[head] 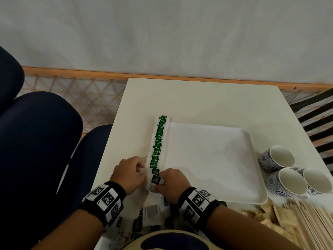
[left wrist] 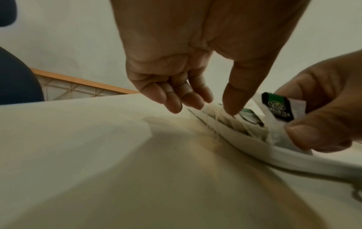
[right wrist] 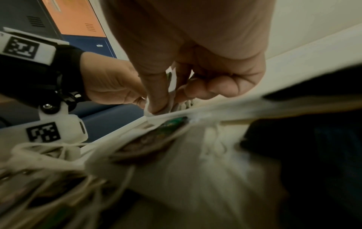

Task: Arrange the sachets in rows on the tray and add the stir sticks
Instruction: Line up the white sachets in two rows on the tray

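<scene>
Beside the tray's (head: 212, 199) right edge stand three cups (head: 288, 174); our right hand (head: 173, 181) pinches the nearest sachet (head: 156, 179), while our left hand (head: 129, 172), fingers loosely curled, seemingly touches the row (head: 158, 141).

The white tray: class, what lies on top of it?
One overlapping row of green tea sachets along the white tray's left edge. Both hands cover the row's near end, so its last sachets are partly hidden.

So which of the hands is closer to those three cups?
Right. The right hand pinches a tea sachet at the tray's near-left corner; the left hand lies farther left, away from the cups.
</scene>
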A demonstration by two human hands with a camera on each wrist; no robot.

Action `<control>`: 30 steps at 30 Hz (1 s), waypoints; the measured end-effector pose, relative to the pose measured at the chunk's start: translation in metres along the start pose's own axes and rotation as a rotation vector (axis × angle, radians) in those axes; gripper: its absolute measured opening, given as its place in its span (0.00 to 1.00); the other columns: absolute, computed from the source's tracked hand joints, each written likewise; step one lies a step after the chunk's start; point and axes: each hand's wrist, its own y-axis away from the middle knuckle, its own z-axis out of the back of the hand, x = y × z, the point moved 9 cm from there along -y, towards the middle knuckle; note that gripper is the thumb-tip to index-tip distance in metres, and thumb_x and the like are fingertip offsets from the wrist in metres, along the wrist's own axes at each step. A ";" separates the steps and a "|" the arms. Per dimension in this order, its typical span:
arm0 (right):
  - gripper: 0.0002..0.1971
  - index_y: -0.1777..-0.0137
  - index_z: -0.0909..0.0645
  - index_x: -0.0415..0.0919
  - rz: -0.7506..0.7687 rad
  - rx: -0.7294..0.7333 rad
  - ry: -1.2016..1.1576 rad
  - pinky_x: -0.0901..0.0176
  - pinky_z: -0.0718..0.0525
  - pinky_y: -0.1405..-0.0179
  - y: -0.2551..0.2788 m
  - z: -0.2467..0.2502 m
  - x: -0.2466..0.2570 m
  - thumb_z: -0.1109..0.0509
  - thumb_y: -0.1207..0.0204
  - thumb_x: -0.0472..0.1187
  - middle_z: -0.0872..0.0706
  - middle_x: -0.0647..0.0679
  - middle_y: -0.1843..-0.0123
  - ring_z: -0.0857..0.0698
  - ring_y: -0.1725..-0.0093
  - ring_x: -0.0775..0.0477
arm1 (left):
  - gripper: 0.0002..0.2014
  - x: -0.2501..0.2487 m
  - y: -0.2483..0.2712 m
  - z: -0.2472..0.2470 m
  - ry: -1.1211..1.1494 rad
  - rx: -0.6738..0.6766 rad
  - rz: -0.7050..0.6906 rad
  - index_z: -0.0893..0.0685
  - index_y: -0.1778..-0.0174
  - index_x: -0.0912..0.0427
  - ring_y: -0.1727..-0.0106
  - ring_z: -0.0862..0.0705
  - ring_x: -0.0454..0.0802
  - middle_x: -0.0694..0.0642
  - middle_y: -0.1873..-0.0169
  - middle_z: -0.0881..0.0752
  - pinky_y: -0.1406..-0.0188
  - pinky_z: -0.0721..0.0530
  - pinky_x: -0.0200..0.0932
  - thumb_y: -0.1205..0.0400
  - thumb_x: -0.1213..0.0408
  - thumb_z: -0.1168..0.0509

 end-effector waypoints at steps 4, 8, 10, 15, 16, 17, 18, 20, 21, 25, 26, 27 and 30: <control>0.19 0.68 0.28 0.46 -0.014 0.005 0.059 0.57 0.23 0.61 -0.002 0.001 0.003 0.27 0.28 0.57 0.22 0.48 0.62 0.19 0.58 0.44 | 0.09 0.010 0.004 -0.002 -0.001 0.015 0.019 0.22 0.58 0.39 0.52 0.17 0.47 0.41 0.61 0.16 0.48 0.16 0.49 0.25 0.60 0.32; 0.16 0.62 0.25 0.45 -0.019 -0.013 0.142 0.56 0.20 0.57 -0.004 0.005 0.006 0.30 0.25 0.56 0.23 0.49 0.61 0.21 0.58 0.45 | 0.08 0.009 0.006 -0.009 -0.026 0.015 -0.032 0.13 0.51 0.43 0.53 0.14 0.46 0.43 0.58 0.12 0.48 0.15 0.48 0.24 0.57 0.33; 0.15 0.61 0.25 0.45 -0.022 -0.030 0.178 0.55 0.18 0.54 -0.005 0.006 0.007 0.31 0.24 0.56 0.22 0.49 0.61 0.21 0.58 0.45 | 0.07 0.006 0.005 -0.009 -0.052 -0.003 -0.046 0.12 0.51 0.44 0.54 0.14 0.46 0.44 0.58 0.11 0.49 0.16 0.48 0.23 0.57 0.34; 0.13 0.53 0.18 0.44 -0.055 -0.048 0.185 0.52 0.15 0.49 -0.007 0.008 0.005 0.30 0.25 0.54 0.15 0.47 0.54 0.15 0.52 0.43 | 0.09 0.000 0.005 -0.009 -0.142 -0.017 -0.071 0.12 0.54 0.47 0.57 0.15 0.51 0.47 0.61 0.12 0.55 0.17 0.47 0.20 0.54 0.38; 0.13 0.51 0.18 0.44 -0.060 -0.058 0.163 0.53 0.15 0.50 -0.007 0.008 0.004 0.29 0.26 0.53 0.14 0.46 0.52 0.15 0.52 0.43 | 0.09 -0.001 0.005 -0.009 -0.140 -0.021 -0.073 0.12 0.54 0.48 0.57 0.16 0.51 0.48 0.62 0.12 0.56 0.17 0.47 0.20 0.54 0.38; 0.12 0.51 0.20 0.45 -0.063 -0.074 0.130 0.54 0.16 0.53 -0.007 0.010 0.003 0.29 0.26 0.52 0.14 0.46 0.52 0.15 0.53 0.42 | 0.09 -0.002 0.006 -0.008 -0.131 -0.025 -0.070 0.12 0.53 0.48 0.58 0.16 0.50 0.48 0.62 0.12 0.56 0.17 0.46 0.20 0.54 0.38; 0.12 0.51 0.24 0.45 -0.067 -0.091 0.083 0.55 0.18 0.59 -0.006 0.010 0.003 0.28 0.26 0.50 0.15 0.47 0.53 0.16 0.55 0.43 | 0.09 -0.002 0.006 -0.008 -0.119 -0.031 -0.070 0.12 0.52 0.47 0.58 0.15 0.49 0.47 0.61 0.11 0.56 0.17 0.45 0.20 0.53 0.37; 0.17 0.50 0.32 0.46 -0.079 -0.102 -0.036 0.60 0.25 0.69 -0.004 0.010 -0.001 0.25 0.28 0.48 0.20 0.49 0.57 0.21 0.61 0.46 | 0.09 -0.004 0.007 -0.010 -0.120 -0.023 -0.075 0.13 0.52 0.47 0.56 0.15 0.48 0.45 0.58 0.11 0.53 0.16 0.46 0.20 0.52 0.37; 0.20 0.49 0.34 0.47 -0.087 -0.102 -0.087 0.62 0.29 0.73 -0.003 0.010 -0.003 0.23 0.29 0.49 0.21 0.50 0.59 0.22 0.64 0.48 | 0.09 -0.005 0.008 -0.011 -0.135 -0.017 -0.075 0.13 0.52 0.48 0.55 0.14 0.48 0.45 0.58 0.11 0.53 0.16 0.47 0.20 0.51 0.37; 0.23 0.47 0.32 0.48 -0.172 -0.135 -0.226 0.67 0.30 0.74 0.003 0.016 -0.021 0.23 0.30 0.55 0.17 0.49 0.57 0.21 0.66 0.55 | 0.12 -0.004 0.013 -0.010 -0.212 -0.029 -0.054 0.14 0.45 0.50 0.52 0.14 0.49 0.48 0.55 0.10 0.51 0.16 0.47 0.19 0.53 0.38; 0.19 0.50 0.29 0.48 -0.184 -0.138 -0.216 0.68 0.30 0.73 0.003 0.018 -0.025 0.24 0.29 0.55 0.17 0.50 0.57 0.21 0.64 0.55 | 0.12 -0.004 0.014 -0.010 -0.231 -0.026 -0.046 0.14 0.45 0.51 0.52 0.15 0.49 0.49 0.55 0.10 0.51 0.17 0.47 0.18 0.53 0.39; 0.16 0.55 0.27 0.48 -0.184 -0.135 -0.184 0.68 0.30 0.72 0.003 0.019 -0.027 0.25 0.28 0.55 0.18 0.52 0.58 0.20 0.62 0.54 | 0.12 -0.005 0.015 -0.010 -0.254 -0.022 -0.048 0.14 0.46 0.50 0.53 0.15 0.49 0.49 0.55 0.11 0.53 0.18 0.46 0.18 0.53 0.40; 0.13 0.65 0.24 0.49 -0.156 -0.096 -0.087 0.68 0.29 0.67 0.002 0.017 -0.028 0.28 0.24 0.52 0.17 0.54 0.62 0.19 0.59 0.53 | 0.12 -0.013 0.018 -0.012 -0.339 0.003 -0.083 0.15 0.52 0.49 0.55 0.19 0.50 0.49 0.57 0.12 0.61 0.26 0.44 0.16 0.52 0.44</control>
